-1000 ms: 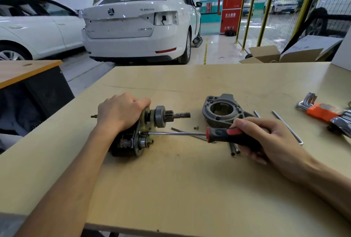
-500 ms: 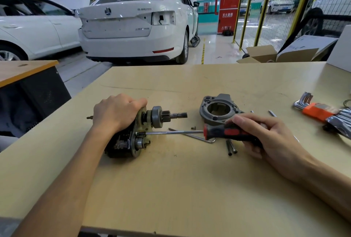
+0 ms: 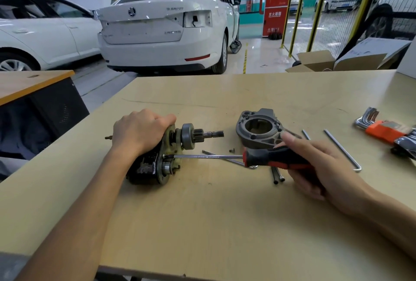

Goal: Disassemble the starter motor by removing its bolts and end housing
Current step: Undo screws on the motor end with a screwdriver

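Note:
The starter motor (image 3: 157, 163) lies on its side on the wooden table (image 3: 202, 224), its pinion shaft (image 3: 202, 134) pointing right. My left hand (image 3: 139, 132) grips the motor body from above. My right hand (image 3: 315, 163) holds the red and black handle of a screwdriver (image 3: 265, 159). The screwdriver's shaft runs left and its tip sits on the motor's end plate. The grey end housing (image 3: 258, 130) rests apart on the table, just behind the screwdriver handle. Long bolts (image 3: 278, 175) and a small screw (image 3: 231, 150) lie loose near the handle.
A long L-shaped hex key (image 3: 342, 150) lies right of my right hand. A hex key set in an orange holder (image 3: 382, 130) sits at the table's right edge. Cardboard boxes (image 3: 315, 61) stand beyond the far edge, white cars (image 3: 166, 24) behind.
Both hands hold the same grips on the motor and the screwdriver. The view has shifted slightly; the screwdriver tip stays on the end plate.

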A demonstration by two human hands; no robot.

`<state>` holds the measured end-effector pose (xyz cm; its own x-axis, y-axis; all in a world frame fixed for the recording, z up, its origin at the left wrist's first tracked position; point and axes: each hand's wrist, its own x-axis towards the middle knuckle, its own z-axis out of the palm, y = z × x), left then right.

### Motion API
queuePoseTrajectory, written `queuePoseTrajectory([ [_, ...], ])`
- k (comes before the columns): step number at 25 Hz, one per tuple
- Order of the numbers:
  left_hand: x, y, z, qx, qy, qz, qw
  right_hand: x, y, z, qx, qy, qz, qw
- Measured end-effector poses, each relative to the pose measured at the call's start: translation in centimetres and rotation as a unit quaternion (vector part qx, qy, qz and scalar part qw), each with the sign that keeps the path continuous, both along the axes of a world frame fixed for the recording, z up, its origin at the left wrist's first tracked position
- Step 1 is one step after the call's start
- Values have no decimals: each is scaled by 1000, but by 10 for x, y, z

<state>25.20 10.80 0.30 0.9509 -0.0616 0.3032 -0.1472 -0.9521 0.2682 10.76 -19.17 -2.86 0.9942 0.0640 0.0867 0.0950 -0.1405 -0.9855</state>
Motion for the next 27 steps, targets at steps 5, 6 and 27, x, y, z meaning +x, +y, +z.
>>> queuePoseTrajectory([
  [5,3,2,-1,9,-9,-13,1000,3,-1,3,28,6,34,999],
  [6,3,2,-1,11,-8,-15,1000,3,-2,4,36,10,40,999],
  [27,-1,1,0,-2,-19,-21,1000,2,-4,1,12,-39,9,999],
])
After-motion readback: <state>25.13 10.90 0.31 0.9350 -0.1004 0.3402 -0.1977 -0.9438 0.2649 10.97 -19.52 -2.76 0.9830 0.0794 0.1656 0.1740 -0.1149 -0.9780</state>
